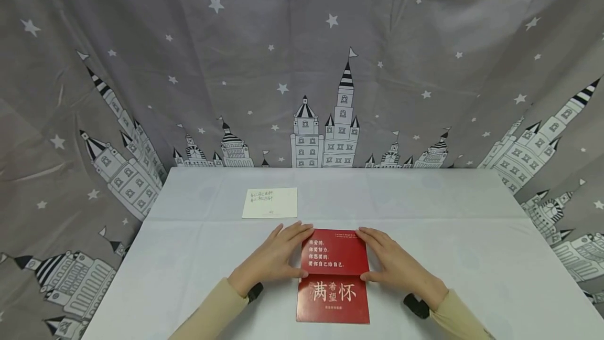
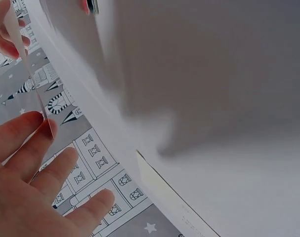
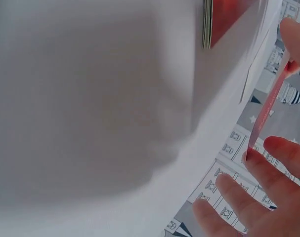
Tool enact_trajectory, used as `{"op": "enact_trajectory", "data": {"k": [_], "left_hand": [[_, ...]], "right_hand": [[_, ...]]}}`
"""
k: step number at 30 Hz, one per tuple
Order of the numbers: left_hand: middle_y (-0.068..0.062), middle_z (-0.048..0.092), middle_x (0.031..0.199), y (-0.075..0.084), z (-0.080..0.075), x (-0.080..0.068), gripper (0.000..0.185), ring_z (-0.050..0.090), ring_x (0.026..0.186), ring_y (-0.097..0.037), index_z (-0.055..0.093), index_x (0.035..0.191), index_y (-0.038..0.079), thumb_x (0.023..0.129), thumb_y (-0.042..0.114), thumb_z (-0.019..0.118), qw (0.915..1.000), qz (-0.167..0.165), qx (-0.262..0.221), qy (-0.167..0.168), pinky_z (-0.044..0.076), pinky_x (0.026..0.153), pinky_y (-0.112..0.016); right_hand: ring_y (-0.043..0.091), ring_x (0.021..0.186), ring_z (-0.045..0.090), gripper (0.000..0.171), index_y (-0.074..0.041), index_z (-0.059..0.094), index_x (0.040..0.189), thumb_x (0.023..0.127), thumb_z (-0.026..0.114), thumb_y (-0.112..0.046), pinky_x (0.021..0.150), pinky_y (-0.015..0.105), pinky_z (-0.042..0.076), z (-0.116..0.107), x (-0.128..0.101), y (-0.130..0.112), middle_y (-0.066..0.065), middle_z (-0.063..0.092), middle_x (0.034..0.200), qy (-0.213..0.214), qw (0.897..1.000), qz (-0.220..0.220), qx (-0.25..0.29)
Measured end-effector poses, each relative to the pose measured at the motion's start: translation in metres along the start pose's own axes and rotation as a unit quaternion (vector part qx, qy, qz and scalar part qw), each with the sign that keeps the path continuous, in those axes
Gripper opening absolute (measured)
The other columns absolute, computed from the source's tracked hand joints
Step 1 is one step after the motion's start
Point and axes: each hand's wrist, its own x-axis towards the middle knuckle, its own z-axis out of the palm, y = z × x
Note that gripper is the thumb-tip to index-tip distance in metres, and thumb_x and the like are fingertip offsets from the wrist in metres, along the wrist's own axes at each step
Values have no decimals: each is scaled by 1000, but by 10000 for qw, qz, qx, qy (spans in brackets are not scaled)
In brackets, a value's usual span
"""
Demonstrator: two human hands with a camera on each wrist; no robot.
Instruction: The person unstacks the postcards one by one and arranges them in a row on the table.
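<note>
A red card (image 1: 334, 282) lies on the white tabletop (image 1: 472, 256), close to its front edge and in the middle of its width. The card has large white Chinese characters on its lower part. Its upper flap (image 1: 335, 252), which carries smaller white text, is lifted and folded toward the person.

The left hand (image 1: 273, 261) holds the left edge of the flap, with the thumb under it and the fingers (image 1: 297, 230) stretched along its upper left corner. The right hand (image 1: 396, 264) holds the right edge of the flap in the same way, thumb at the fold and fingers reaching to the upper right corner. Both hands are only lightly bent, pinching the thin flap (the wrist views show its edge between thumb and fingers: (image 2: 41, 106) and (image 3: 266, 116)).

Behind the red card and a little to the left of it, well apart, a cream card (image 1: 270, 203) with handwriting lies flat on the tabletop. A grey curtain (image 1: 302, 56) with stars and castles hangs behind the tabletop.
</note>
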Motion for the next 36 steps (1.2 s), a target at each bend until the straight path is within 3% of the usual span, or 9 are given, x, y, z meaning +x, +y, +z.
{"op": "enact_trajectory", "data": {"k": [10, 17, 36], "left_hand": [[-7, 38, 149, -11, -2, 17, 91, 27, 139, -30, 39, 146, 7, 73, 43, 80, 9997, -39, 234, -30, 18, 111, -56], [-6, 37, 149, -14, -6, 23, 90, 25, 140, -28, 39, 146, 8, 73, 42, 80, 9997, -185, 112, -103, 16, 112, -55], [-4, 36, 150, -26, -12, 38, 90, 24, 141, -27, 37, 148, 11, 75, 44, 78, 9994, -291, 79, -175, 16, 112, -55]], "right_hand": [[35, 130, 38, 92, 1, 37, 144, 73, 83, -34, 104, 50, 36, -4, 15, 12, 17, 40, 144, 0, 10000, 64, -18], [35, 131, 37, 93, 0, 36, 145, 73, 83, -35, 104, 50, 37, -7, 23, 15, 17, 38, 146, -42, 9999, 99, 12], [35, 130, 38, 87, 0, 41, 143, 75, 81, -36, 103, 50, 38, -10, 40, 32, 16, 39, 145, 58, 9994, -251, -215]]}}
